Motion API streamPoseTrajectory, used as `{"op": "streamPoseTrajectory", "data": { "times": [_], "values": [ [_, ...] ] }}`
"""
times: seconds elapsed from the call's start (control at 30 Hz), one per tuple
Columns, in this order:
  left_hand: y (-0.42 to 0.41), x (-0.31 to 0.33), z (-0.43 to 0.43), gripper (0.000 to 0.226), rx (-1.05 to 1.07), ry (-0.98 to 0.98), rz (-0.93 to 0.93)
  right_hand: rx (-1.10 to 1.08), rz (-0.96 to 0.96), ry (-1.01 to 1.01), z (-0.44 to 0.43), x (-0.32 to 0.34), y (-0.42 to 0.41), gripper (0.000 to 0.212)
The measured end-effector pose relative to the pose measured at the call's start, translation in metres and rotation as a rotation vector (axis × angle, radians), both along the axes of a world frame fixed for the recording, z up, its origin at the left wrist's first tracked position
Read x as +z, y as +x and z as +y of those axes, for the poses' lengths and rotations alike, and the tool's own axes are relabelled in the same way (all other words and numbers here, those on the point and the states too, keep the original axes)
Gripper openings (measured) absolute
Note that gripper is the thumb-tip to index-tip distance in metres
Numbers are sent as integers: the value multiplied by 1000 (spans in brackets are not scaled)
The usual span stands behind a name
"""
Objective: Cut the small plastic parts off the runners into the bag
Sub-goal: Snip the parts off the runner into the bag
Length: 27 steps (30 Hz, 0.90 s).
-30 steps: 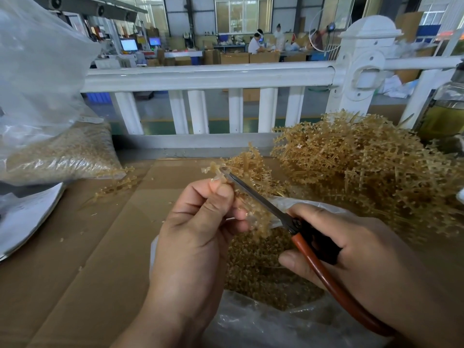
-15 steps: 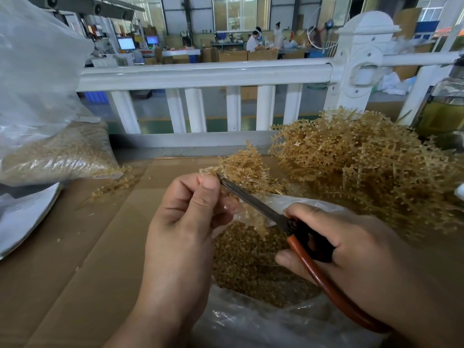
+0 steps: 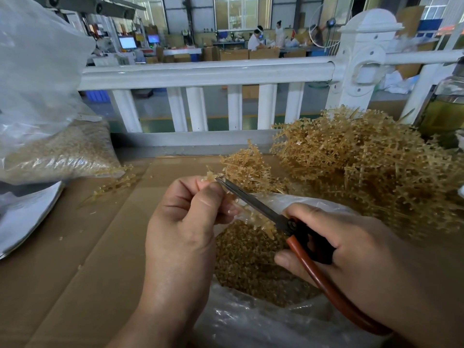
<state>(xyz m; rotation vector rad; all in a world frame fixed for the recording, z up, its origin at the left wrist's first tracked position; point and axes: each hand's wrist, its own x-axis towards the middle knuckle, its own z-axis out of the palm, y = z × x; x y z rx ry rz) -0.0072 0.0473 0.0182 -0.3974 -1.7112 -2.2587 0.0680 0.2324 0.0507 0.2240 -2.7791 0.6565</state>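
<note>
Factory hall: stacked cartons [image 3: 233,54], monitors [image 3: 127,42]

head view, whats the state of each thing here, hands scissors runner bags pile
left hand, pinches the runner
right hand, grips the scissors' handles
scissors, blades nearly closed, tip at the left fingertips
runner, held above the near bag's mouth
near bag, mouth open, partly filled with cut parts
left bag, holds parts, mouth out of view
runner pile, heaped, uncut

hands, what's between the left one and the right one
In the head view the scissors and the runner cross the gap, above the open bag of cut parts.
</note>
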Motion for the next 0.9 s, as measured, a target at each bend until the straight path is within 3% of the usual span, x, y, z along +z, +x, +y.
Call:
{"op": "streamPoseTrajectory", "data": {
  "times": [0.43,0.6,0.9],
  "values": [
    [1,-2,4,22,-117,133,-42,5,-48,-2,-1,2,1,66],
    [1,-2,6,23,-137,153,-54,6,-51,-25,1,3,1,52],
    [2,-3,6,19,-142,165,-73,6,-58,-61,2,2,2,48]
  ]
}}
